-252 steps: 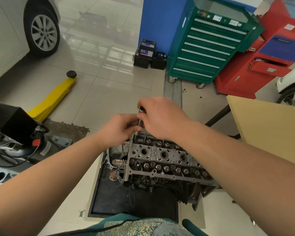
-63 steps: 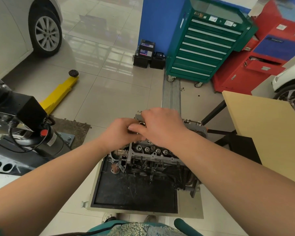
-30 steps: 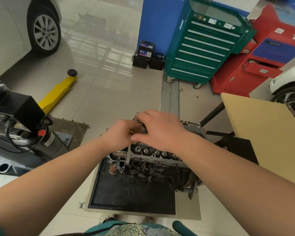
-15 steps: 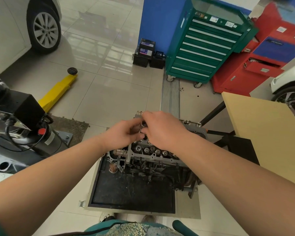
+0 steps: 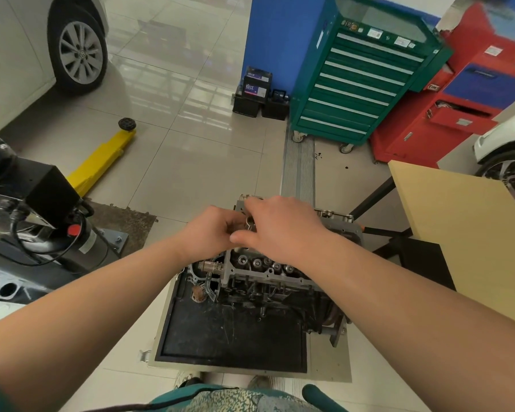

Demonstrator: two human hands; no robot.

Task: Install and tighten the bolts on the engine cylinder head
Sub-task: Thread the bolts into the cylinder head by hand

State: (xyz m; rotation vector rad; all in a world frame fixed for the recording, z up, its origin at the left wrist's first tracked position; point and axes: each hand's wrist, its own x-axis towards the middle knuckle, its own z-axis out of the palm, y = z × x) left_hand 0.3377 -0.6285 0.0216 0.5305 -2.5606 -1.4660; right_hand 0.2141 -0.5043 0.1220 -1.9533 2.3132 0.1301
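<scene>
A grey engine cylinder head point(image 5: 268, 270) sits on a black-topped stand, its near row of round valve parts showing. Both hands meet above its left end. My left hand point(image 5: 213, 230) curls its fingers around a small metal tool or bolt point(image 5: 249, 223). From the right, my right hand point(image 5: 280, 226) covers the same piece, fingers bent over its top and thumb stretched left. Only a small shiny bit of the piece shows between the hands; the rest is hidden.
A black tray base point(image 5: 235, 334) lies under the engine. At the left stand a black machine point(image 5: 42, 209) and a yellow lift arm point(image 5: 101, 157). Behind are a green tool cabinet point(image 5: 360, 81) and a red cabinet point(image 5: 458, 102). A wooden tabletop point(image 5: 464, 227) juts in at the right.
Both hands stay on the piece at the head's left end. The right hand has shifted its fingers slightly over it between frames, and the camera has moved a little.
</scene>
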